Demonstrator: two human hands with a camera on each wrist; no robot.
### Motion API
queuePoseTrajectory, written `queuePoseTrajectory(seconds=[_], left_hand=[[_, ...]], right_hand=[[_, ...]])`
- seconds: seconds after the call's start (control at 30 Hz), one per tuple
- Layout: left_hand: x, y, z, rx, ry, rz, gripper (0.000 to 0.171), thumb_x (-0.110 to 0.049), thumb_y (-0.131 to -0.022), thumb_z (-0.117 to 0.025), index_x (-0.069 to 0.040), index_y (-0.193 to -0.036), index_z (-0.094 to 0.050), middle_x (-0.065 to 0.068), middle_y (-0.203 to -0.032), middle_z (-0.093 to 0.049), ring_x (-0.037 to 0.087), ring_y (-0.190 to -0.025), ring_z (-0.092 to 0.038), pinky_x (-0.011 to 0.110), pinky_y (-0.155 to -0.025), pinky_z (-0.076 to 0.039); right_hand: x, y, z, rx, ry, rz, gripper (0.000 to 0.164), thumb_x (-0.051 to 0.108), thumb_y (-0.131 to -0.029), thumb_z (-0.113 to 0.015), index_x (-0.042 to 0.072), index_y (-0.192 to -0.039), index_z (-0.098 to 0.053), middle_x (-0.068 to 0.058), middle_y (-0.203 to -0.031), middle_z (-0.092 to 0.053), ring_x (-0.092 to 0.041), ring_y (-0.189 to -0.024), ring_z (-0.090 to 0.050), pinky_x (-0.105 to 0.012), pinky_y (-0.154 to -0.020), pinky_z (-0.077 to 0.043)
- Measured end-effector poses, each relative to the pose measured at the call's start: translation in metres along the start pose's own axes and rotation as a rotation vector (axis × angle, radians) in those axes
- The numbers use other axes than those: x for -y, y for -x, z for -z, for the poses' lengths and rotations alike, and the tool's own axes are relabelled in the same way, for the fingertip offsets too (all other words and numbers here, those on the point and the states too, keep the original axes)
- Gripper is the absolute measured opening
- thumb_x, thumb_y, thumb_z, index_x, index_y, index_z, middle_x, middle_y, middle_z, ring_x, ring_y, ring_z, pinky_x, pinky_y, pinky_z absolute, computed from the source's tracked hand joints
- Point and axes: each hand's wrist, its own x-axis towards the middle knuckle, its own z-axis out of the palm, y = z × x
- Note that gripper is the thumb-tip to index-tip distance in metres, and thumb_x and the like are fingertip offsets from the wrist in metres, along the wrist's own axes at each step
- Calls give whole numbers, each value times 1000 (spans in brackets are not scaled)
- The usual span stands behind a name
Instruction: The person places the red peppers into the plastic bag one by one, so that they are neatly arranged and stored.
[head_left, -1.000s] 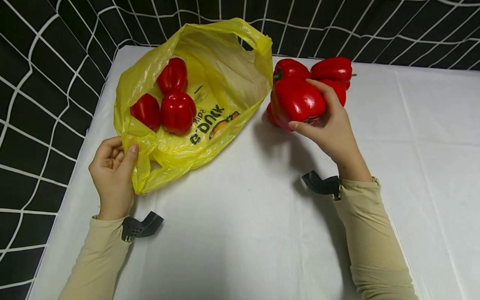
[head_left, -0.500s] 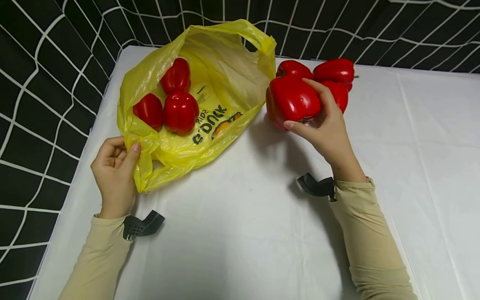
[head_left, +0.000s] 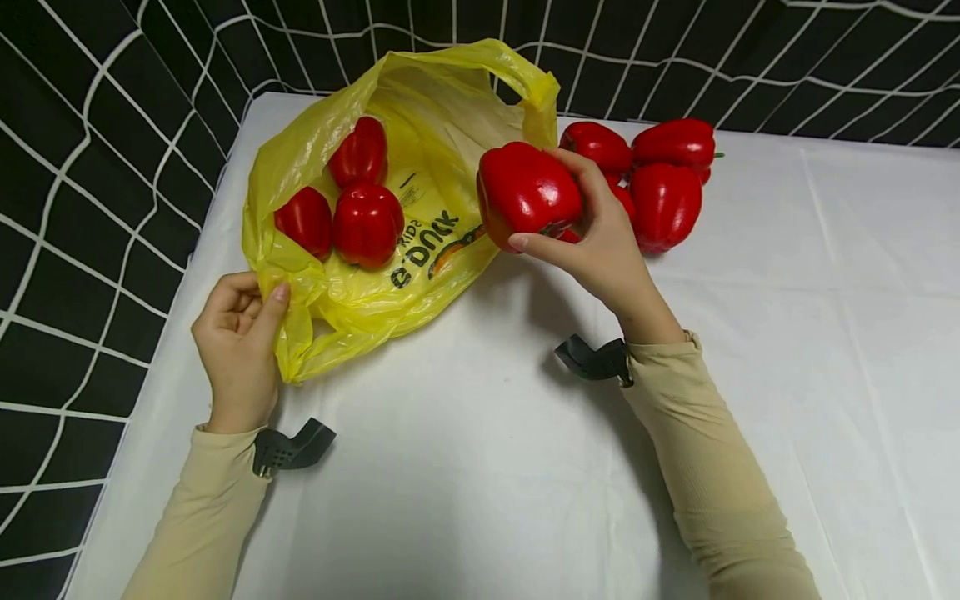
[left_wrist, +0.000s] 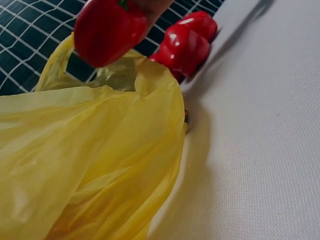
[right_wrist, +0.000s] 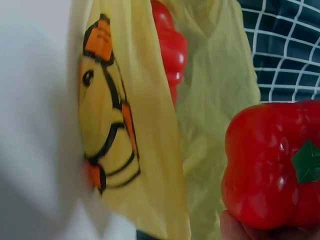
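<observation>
My right hand (head_left: 600, 237) grips a red bell pepper (head_left: 525, 192) at the right side of the mouth of a yellow plastic bag (head_left: 360, 308). In the right wrist view this bell pepper (right_wrist: 270, 165) shows its green stem, with fingertips under it. My left hand (head_left: 243, 337) pinches the near left edge of the bag between thumb and fingers and keeps the mouth spread. Inside the bag lie three red bell peppers (head_left: 367, 225). The left wrist view shows the bag's outer side (left_wrist: 115, 165) close up, with the held pepper (left_wrist: 107, 32) above its rim.
Several more red bell peppers (head_left: 665, 204) are grouped on the white tabletop (head_left: 465, 433) right of the bag. A black wall with a white grid (head_left: 660, 50) stands behind the table and along its left side.
My right hand has carried the gripped bell pepper leftward from the group to the bag's mouth. The left hand keeps its pinch on the bag edge.
</observation>
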Motion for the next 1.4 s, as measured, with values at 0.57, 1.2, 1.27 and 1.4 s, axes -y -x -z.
queuePoseTrajectory(seconds=[0.57,1.2,1.27,1.4], left_hand=[[-2,-1,1,12,-31,-10,12,10,-83,-63,2,-91,-64,13,-84,-60,18,-75,-61,19,-69,-53],[1,-1,2,30,-23,-15,15,15,-82,-59,3,-90,-63,10,-81,-61,17,-74,-60,19,-68,-52],[1,-1,2,27,-26,-14,16,15,-82,-59,2,-90,-63,10,-81,-61,17,-73,-60,19,-67,-52],[1,-1,2,28,-36,-8,16,15,-83,-59,2,-90,-63,10,-81,-61,17,-73,-60,19,-67,-52]], right_hand=[[1,-28,-33,63,-77,-16,73,14,-76,-77,17,-139,-41,0,-138,-42,-17,-123,-42,-39,-98,-44],[-25,-47,-53,101,-26,-89,76,25,-76,-77,21,-141,-38,-2,-138,-42,-19,-122,-43,-37,-97,-44],[-29,-48,-54,106,-17,-98,76,25,-76,-77,19,-142,-38,-2,-138,-43,-19,-121,-43,-36,-97,-43],[-38,-50,-56,131,2,-120,77,25,-77,-77,17,-142,-37,-3,-136,-45,-19,-121,-45,-36,-98,-43]])
